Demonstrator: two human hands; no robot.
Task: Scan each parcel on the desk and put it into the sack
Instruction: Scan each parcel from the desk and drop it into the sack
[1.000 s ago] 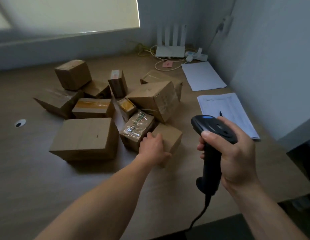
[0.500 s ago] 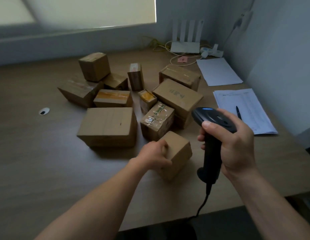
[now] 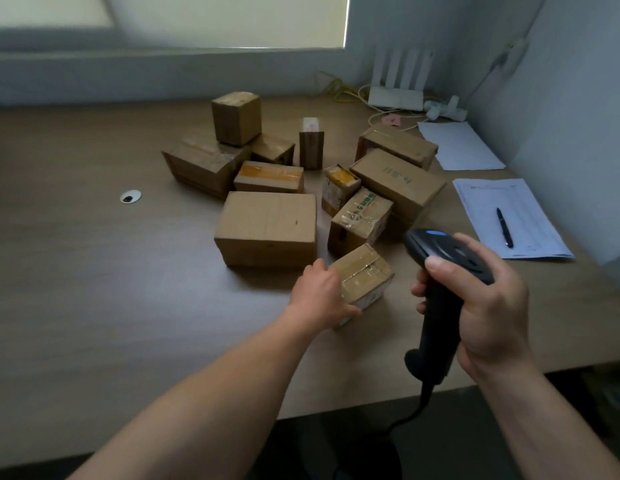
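My left hand (image 3: 319, 294) grips a small taped cardboard parcel (image 3: 365, 277) at the near edge of the pile, tilted up off the wooden desk (image 3: 93, 306). To its right my right hand (image 3: 488, 299) holds a black handheld barcode scanner (image 3: 440, 296) upright by its handle, thumb on top, its cable hanging below the desk edge. Several more brown parcels lie behind, among them a large plain box (image 3: 268, 228) and a taped box with green print (image 3: 362, 220). No sack is in view.
Printed sheets with a black pen (image 3: 505, 227) lie at the right. A blank sheet (image 3: 459, 145), a white router (image 3: 396, 95) and cables sit in the back corner. A round cable hole (image 3: 130, 196) marks the desk at the left. Walls close the right side.
My left hand has pulled the small parcel toward me and turned it, so its taped face now shows. The scanner hand has stayed about where it was. The view has shifted.
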